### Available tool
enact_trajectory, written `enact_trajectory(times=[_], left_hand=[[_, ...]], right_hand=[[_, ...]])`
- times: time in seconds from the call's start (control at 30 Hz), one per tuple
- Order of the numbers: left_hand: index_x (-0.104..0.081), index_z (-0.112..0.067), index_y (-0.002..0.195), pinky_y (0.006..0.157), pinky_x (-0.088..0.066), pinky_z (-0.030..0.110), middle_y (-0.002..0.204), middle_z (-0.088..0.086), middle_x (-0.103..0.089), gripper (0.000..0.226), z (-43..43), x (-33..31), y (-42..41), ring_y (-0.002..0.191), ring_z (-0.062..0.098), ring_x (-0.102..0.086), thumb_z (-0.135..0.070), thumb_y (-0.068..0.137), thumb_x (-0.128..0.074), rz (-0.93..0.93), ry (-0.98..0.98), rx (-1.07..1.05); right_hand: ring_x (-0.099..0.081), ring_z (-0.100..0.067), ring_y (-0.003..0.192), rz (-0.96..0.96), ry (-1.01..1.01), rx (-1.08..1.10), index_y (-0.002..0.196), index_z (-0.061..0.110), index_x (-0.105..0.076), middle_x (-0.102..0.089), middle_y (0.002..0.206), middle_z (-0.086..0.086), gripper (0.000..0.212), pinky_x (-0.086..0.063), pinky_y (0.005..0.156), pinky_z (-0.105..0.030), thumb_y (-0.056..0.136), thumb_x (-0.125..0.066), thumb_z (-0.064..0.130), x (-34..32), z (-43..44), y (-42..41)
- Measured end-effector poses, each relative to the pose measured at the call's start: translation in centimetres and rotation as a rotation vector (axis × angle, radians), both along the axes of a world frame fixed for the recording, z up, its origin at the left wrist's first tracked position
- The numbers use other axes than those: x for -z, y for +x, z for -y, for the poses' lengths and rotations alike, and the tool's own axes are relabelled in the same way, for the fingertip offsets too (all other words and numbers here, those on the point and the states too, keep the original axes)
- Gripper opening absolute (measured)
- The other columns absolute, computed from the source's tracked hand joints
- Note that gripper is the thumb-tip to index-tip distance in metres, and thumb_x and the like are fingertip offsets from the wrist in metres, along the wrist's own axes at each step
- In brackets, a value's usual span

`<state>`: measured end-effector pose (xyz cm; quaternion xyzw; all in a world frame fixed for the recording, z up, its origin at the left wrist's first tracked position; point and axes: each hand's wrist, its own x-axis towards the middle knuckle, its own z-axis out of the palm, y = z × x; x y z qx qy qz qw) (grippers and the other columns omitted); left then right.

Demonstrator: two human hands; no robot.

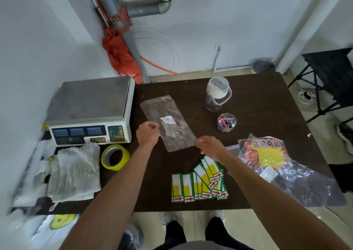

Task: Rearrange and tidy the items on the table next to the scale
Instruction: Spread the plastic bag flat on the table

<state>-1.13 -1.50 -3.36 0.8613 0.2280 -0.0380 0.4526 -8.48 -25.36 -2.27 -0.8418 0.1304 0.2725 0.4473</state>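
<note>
The scale (89, 108) sits left of the gripped bag (172, 133); tags (200, 184) lie nearer, the bottle (217, 93) behind to the right.

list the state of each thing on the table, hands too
clear bag: spread flat, pinched by both hands
left hand: pinches the bag's left edge
right hand: pinches the bag's near corner
tape roll: lying flat
price tags: fanned out, overlapping
bottle: upright, lid on
cup: upright, holding small items
promo sign: flat inside crumpled plastic
scale: platter bare

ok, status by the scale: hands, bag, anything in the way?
Left hand, right hand: each pinching near end of clear bag. Bag stretched along table. Price tags fanned by right wrist, off the bag.
</note>
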Motion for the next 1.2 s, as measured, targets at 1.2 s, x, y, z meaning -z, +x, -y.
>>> enact_trajectory(times=[1.2], left_hand=[[-0.069, -0.012, 0.118, 0.080, -0.045, 0.022, 0.108, 0.006, -0.072, 0.028, 10.9, -3.9, -2.0, 0.098, 0.016, -0.066, -0.013, 0.091, -0.063, -0.175, 0.000, 0.666]], right_hand=[[-0.067, -0.030, 0.092, 0.282, -0.303, 0.034, 0.096, 0.013, -0.069, -0.069, 0.100, -0.009, 0.019, -0.051, 0.081, -0.036, 0.094, -0.053, 0.024, -3.0, 6.8, 2.9]])
